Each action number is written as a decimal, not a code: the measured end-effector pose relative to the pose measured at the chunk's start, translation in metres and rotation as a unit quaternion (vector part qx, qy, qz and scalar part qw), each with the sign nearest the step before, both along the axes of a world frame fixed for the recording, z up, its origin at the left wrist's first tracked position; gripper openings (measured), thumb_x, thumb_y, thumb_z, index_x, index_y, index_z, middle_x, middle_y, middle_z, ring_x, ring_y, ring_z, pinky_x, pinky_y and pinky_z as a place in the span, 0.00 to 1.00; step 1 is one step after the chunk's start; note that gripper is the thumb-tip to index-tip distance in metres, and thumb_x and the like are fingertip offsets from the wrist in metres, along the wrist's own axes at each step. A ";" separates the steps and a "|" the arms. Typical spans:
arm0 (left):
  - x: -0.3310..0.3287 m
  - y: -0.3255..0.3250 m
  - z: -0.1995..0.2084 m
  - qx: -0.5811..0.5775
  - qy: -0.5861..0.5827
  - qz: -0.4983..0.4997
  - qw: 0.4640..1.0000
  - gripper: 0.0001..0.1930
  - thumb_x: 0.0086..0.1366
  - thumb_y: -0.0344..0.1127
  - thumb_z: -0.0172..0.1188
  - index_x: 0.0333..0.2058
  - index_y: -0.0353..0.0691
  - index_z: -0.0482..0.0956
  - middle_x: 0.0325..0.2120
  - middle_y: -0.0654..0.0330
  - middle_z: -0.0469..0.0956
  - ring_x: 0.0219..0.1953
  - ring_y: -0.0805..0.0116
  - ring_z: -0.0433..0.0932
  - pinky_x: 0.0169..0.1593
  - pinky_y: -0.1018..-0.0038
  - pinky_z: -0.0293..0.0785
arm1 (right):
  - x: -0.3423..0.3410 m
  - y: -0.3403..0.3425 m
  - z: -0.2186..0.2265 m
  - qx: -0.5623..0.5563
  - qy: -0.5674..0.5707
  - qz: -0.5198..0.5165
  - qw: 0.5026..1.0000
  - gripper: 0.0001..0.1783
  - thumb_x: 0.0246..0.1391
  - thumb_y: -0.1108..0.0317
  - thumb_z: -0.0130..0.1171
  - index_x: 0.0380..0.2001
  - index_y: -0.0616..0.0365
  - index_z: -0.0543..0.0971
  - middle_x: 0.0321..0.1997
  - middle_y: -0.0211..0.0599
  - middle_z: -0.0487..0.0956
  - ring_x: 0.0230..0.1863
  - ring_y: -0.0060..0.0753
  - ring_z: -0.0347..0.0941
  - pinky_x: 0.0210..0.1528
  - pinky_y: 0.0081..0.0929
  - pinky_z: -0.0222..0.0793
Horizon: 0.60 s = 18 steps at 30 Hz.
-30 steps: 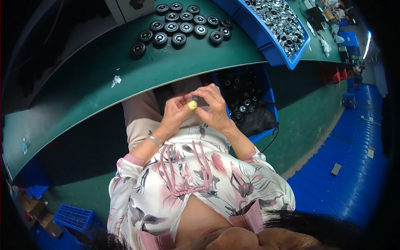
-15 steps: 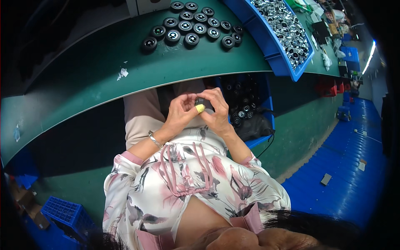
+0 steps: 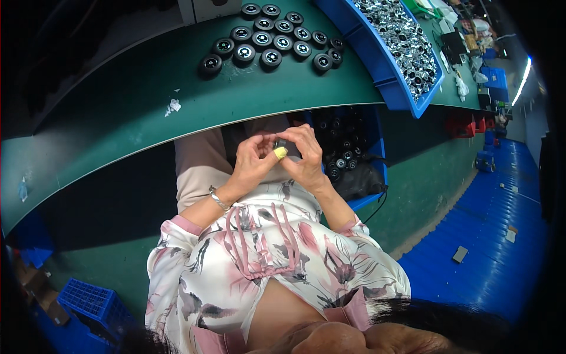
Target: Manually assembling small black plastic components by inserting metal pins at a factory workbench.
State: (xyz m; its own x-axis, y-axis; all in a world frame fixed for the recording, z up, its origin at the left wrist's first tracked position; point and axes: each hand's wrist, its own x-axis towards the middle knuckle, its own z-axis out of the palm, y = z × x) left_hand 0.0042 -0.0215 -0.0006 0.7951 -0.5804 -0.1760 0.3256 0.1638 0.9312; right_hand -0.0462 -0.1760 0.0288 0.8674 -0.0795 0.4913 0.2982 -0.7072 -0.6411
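Over my lap, just below the table edge, both hands meet around a black wheel [image 3: 285,144], mostly hidden by the fingers. My left hand [image 3: 254,156] is closed on its left side, the thumb wrapped in yellow tape lying across the near side. From the right, my right hand [image 3: 305,154] curls its fingers over the far side, with the thumb below. Several black wheels with shiny hubs [image 3: 262,38] lie grouped on the green table [image 3: 247,88]. Beside my right hand, below table height, a blue bin [image 3: 380,141] holds more black wheels and a black bag [image 3: 361,179].
A blue tray [image 3: 386,88] full of shiny metal parts overhangs the table edge at the far right. White scraps [image 3: 173,107] lie on the table at left. A blue crate [image 3: 88,304] stands at the lower left. Red bins [image 3: 463,127] sit farther right.
My hands have shifted very slightly left, with the left thumb moving a little over the wheel. The wheels on the table and the tray are unchanged.
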 end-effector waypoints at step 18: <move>0.013 0.016 -0.002 -0.103 0.204 -0.016 0.974 0.14 0.68 0.37 0.62 0.44 0.31 0.78 0.36 0.62 0.76 0.38 0.75 0.72 0.45 0.76 0.70 | -0.005 0.006 0.009 0.108 0.105 -0.012 0.989 0.29 0.42 0.74 0.72 0.51 0.64 0.76 0.48 0.43 0.75 0.49 0.41 0.73 0.54 0.30 0.68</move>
